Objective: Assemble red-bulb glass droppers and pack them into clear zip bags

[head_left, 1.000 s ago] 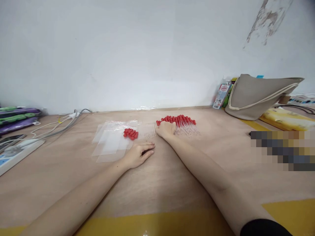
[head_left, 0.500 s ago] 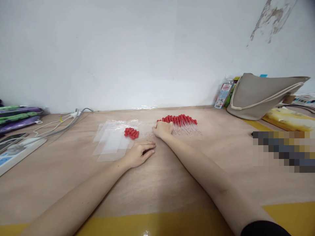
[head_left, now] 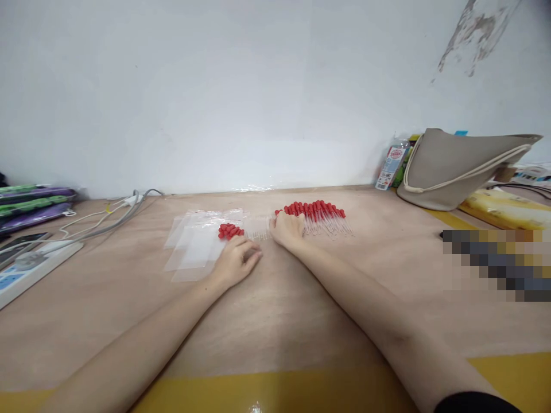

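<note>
Head view: right hand (head_left: pixel 287 228) lies on the left end of the red-capped droppers (head_left: pixel 321 213) near the far edge of the bench (head_left: pixel 301 310), grip curled, clamped or not I cannot tell. Left hand (head_left: pixel 236 261) half-curled beside the small red bundle (head_left: pixel 230 230), contents unclear. Risk: palm weight could snap or scatter the thin tubes.

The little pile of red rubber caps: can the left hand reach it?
Probably yes. The left hand lies just in front of the small pile of red rubber caps, with nothing between them.

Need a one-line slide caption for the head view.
Right hand on a pile of red-bulbed droppers, left hand curled beside loose red bulbs and clear bags.
</note>
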